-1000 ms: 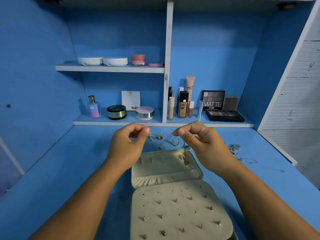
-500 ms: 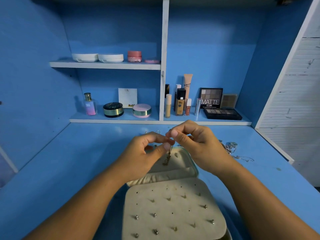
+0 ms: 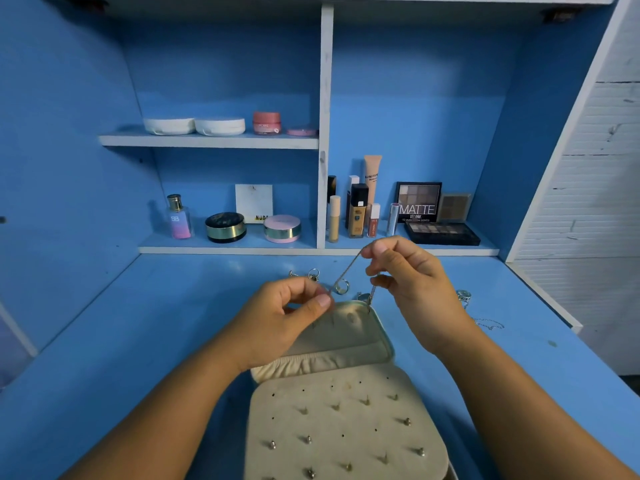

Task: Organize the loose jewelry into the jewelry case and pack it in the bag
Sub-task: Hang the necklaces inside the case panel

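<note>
blue desk (image 3: 138, 341): left hand (image 3: 277, 323), right hand (image 3: 415, 289) pinch thin, maybe gold chain (image 3: 346, 270) over case (image 3: 346, 344).

The light is soft and rather dim, tinted cool by the painted blue wooden desk top (image 3: 121, 341) under my fingers. Just beyond my fingertips the desk shows a pale sheen. Farther back, the black round compact with a gold band (image 3: 225, 227) glints, and the white shelf board (image 3: 207, 141) throws a shadow beneath itself. Right of my right hand (image 3: 412, 289), the white slatted wall (image 3: 595, 202) is brightest. The thin silver chain (image 3: 347, 270) pinched between that hand and my left hand (image 3: 287, 313) looks slightly smeared. Far from my fingers, straight edges lean and bow.
</note>
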